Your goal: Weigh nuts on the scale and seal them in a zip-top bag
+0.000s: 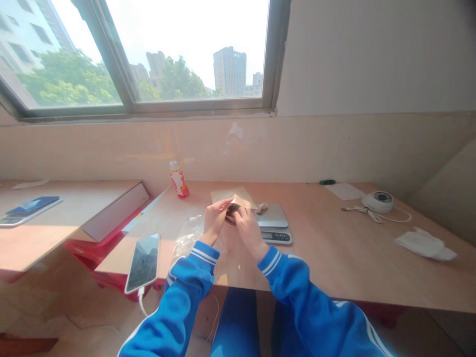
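Between my two hands, over the table, is a brown paper-like piece with a dark inside; it may be an opened pouch, but its kind is not clear. My left hand grips its left edge with bent fingers. On the other side my right hand has its fingers closed at the dark part, and they hide much of it. A tan sheet of paper lies just behind the hands. Close to my right hand stands a digital scale with a small tan item at its left edge.
Crumpled clear plastic lies left of my hands. A phone on a cable overhangs the front left edge. A drink bottle stands behind. To the right are a white dome camera, a white wrapper and a green-handled tool.
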A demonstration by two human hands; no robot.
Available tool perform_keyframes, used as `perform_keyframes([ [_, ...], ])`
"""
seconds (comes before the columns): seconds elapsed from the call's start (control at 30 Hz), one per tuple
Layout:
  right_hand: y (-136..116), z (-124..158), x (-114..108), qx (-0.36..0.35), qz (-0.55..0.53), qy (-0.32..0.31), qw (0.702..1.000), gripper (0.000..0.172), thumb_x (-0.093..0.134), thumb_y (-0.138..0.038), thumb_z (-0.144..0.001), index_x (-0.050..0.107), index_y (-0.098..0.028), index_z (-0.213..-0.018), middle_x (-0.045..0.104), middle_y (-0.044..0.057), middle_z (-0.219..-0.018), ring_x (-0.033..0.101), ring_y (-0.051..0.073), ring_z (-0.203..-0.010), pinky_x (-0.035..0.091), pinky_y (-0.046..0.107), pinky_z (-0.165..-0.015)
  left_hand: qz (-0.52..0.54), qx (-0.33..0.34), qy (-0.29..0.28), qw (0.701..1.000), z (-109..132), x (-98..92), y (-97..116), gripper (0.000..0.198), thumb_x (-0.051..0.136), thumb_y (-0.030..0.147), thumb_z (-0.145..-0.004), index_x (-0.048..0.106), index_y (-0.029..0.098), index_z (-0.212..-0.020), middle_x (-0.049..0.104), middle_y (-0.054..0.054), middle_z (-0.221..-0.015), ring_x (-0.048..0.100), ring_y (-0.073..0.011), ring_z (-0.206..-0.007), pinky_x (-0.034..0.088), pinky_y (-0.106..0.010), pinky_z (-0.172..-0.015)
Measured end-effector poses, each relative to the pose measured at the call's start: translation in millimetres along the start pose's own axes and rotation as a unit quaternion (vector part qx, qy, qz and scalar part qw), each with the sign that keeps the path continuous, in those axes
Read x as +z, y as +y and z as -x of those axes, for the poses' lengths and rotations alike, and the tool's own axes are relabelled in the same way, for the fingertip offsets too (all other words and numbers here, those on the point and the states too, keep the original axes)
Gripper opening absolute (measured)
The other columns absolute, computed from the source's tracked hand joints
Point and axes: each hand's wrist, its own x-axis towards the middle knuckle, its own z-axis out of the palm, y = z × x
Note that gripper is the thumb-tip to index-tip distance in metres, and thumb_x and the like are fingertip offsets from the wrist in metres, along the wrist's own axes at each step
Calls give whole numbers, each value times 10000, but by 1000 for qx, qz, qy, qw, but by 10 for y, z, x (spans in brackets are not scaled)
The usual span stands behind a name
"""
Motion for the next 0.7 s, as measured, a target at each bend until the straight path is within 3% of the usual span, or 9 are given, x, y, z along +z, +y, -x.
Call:
perform_keyframes([
  [0.13, 78, 67, -59, 10, 16, 1, 1000, 348, 318, -122, -941, 627, -167, -1094, 617, 112, -976, 546, 255, -913, 464, 377, -818, 1, 2, -3, 1000, -4, 6, -24, 215, 585, 190, -813, 729, 229, -968, 746, -30, -987, 700, -174, -881, 560, -291, -805],
  [0.33, 110, 99, -51, 88, 91, 25, 992, 307, 351, -20, -874, 628, -123, -953, 582, 165, -961, 518, 291, -907, 439, 426, -782, -12, 3, -14, 1000, 41, 50, -42, 243, 580, 149, -806, 727, 222, -986, 745, -31, -996, 699, -182, -912, 558, -302, -830],
  [0.5, 191, 115, -145, 50, 64, 21, 996, 166, 474, -121, -885, 629, -135, -943, 580, 153, -955, 511, 291, -929, 421, 410, -795, -33, 6, -10, 999, 65, 50, -35, 251, 575, 139, -810, 728, 222, -990, 743, -42, -1005, 699, -185, -908, 555, -304, -828],
  [0.7, 304, 363, -536, 19, -41, 87, 995, 177, 527, -294, -909, 642, -177, -974, 606, 100, -1010, 549, 244, -967, 402, 367, -864, -52, 8, -14, 998, 32, 15, -2, 242, 591, 151, -810, 728, 236, -990, 748, -31, -982, 701, -189, -903, 557, -284, -788],
])
